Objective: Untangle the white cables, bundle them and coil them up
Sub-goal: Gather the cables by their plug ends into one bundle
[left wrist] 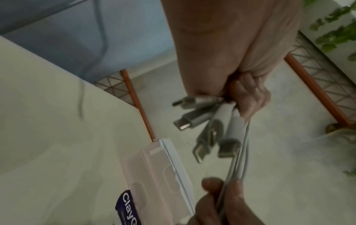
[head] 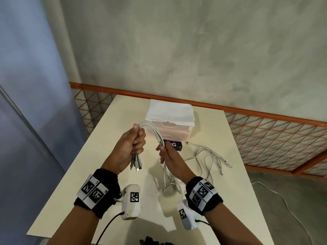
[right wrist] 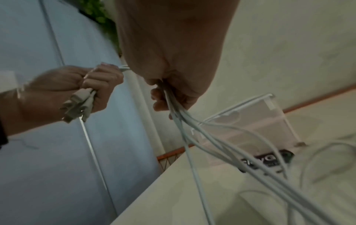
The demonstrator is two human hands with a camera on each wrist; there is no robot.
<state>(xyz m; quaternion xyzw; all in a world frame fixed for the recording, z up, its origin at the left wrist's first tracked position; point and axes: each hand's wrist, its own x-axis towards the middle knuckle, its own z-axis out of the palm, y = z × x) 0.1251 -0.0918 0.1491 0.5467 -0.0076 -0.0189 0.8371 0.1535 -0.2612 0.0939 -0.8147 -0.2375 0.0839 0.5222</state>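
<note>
Several white cables (head: 153,130) arch between my two hands above the table. My left hand (head: 131,145) grips them in a fist near their plug ends (head: 137,164), which hang below it; the plugs (left wrist: 208,129) fan out in the left wrist view. My right hand (head: 165,153) holds the same bunch a short way along, fingers curled round it. From the right hand (right wrist: 167,97) the cables (right wrist: 221,149) run down to the table, where loose loops and far ends (head: 212,158) lie spread at the right.
A stack of clear plastic boxes (head: 169,119) with a dark label (head: 174,145) stands on the cream table (head: 106,147) just behind my hands. An orange mesh railing (head: 265,131) runs behind the table. Another thin cable (head: 283,200) trails on the floor at right.
</note>
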